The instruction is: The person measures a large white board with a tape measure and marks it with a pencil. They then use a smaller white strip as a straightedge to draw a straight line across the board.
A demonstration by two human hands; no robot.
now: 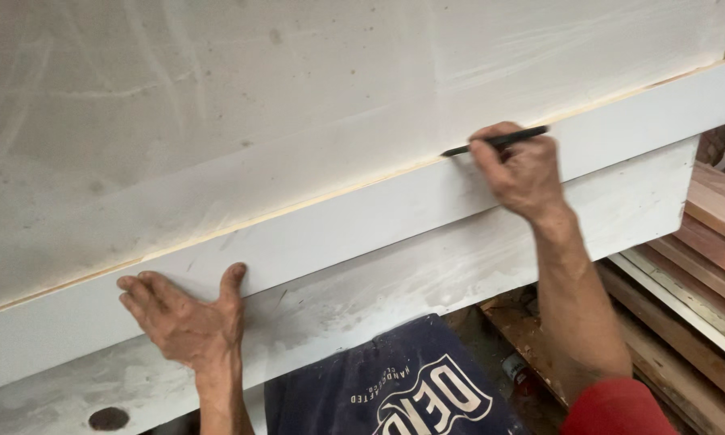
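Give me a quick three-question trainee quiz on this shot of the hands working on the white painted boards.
1. True or false: the right hand holds a slim black pencil in a closed grip.
2. How does the left hand meet the long white painted wooden strip?
A. Fingers spread, pressed flat on it
B. Clenched around its end
C. Hovering clear of it
3. Fill in: the pencil tip sits at the seam where the strip meets the large white ____ above it.

Key: 1 true; 2 A; 3 panel.
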